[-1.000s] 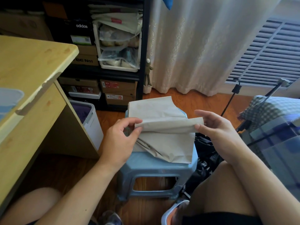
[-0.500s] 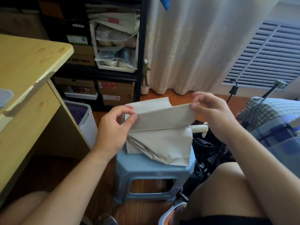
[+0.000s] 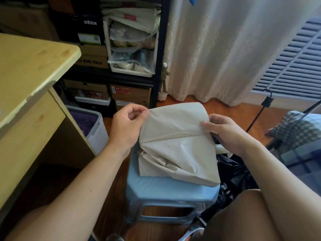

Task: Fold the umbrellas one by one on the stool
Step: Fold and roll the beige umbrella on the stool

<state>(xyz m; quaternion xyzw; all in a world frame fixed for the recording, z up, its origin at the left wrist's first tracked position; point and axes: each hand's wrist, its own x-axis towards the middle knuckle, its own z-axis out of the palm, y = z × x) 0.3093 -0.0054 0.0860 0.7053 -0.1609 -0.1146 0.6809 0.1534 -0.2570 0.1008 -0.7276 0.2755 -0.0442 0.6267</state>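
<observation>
A beige umbrella (image 3: pixel 177 146) lies on the light blue plastic stool (image 3: pixel 166 190), its canopy gathered in flat folds. My left hand (image 3: pixel 126 124) pinches the upper left corner of the top fabric flap. At the flap's right edge, my right hand (image 3: pixel 225 131) grips the cloth with thumb on top. A pale handle end (image 3: pixel 221 148) pokes out under my right hand. The flap is laid over toward the far side of the stool.
A wooden desk (image 3: pixel 29 80) stands at the left with a white bin (image 3: pixel 97 129) beside it. Shelves of shoe boxes (image 3: pixel 128 94) stand behind. Black bags (image 3: pixel 232 174) and a checked cloth (image 3: pixel 298 129) lie right of the stool. My knee (image 3: pixel 243 214) is at lower right.
Both hands lifted the top fabric flap off the umbrella and carried it over toward the far side. The flap now lies spread flat rather than as a narrow strip.
</observation>
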